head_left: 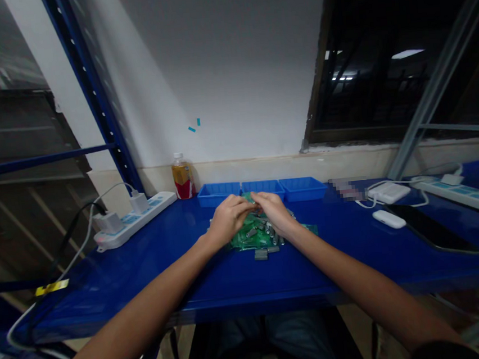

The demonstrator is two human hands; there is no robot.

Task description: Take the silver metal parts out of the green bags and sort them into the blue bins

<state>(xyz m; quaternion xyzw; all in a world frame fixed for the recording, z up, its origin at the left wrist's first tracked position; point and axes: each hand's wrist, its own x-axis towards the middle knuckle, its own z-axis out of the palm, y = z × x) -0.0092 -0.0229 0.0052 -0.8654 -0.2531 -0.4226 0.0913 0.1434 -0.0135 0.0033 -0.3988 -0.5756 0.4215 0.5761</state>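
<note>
A few loose grey parts lie nearest on the blue table, just in front of the green circuit boards. That pile sits directly under both hands, its long axis running left to right. The left hand and right hand are equally near, fingers curled, tips meeting over its far side. Whether they pinch anything I cannot tell. 3 blue trays stand just beyond.

Table top: smooth blue, slight sheen. Circuit boards: green, dull metal parts. Far trays: blue plastic. Left power strip: white plastic, glossy.
</note>
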